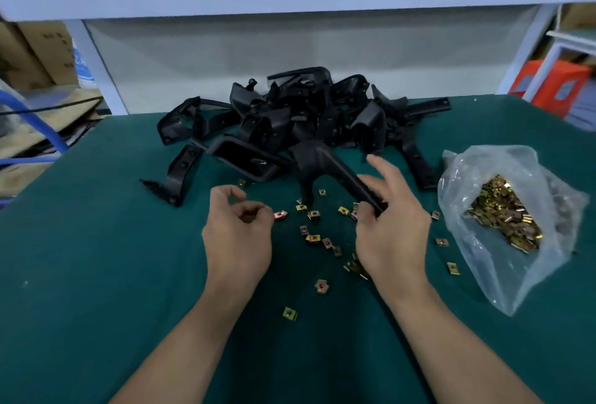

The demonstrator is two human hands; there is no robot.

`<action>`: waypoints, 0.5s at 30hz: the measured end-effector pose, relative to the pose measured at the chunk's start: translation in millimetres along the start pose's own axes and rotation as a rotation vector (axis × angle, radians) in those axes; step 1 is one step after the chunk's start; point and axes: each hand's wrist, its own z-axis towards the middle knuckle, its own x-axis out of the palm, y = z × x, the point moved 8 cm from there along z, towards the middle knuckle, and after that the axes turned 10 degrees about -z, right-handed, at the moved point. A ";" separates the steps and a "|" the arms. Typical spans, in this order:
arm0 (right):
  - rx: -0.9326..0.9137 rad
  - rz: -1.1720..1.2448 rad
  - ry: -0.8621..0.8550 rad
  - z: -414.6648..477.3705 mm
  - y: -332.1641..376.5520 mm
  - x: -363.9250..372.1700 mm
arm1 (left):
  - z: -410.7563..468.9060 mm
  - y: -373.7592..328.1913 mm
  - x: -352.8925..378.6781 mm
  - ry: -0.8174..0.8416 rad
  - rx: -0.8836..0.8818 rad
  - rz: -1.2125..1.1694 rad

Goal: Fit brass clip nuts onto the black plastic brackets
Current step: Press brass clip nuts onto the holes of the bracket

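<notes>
Fitting step: nut to bracket.
My left grip (238,232) pinches a nut (280,215); right grip (392,229) clasps a bracket (335,171); next, align and push on.

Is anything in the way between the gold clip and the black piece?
Nothing visible. Open space separates the clip nut in the left hand from the bracket in the right hand; loose clip nuts lie on the mat below.
</notes>
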 end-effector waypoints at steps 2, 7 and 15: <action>0.078 0.085 0.081 4.3 -9.0 8.4 | 0.2 0.2 0.1 0.007 0.011 0.000; 0.161 0.151 0.179 10.6 -17.9 14.9 | 3.4 0.0 0.9 0.052 0.041 0.044; -0.250 -0.362 0.121 -3.0 19.4 14.1 | 5.9 1.4 0.6 0.118 0.001 -0.006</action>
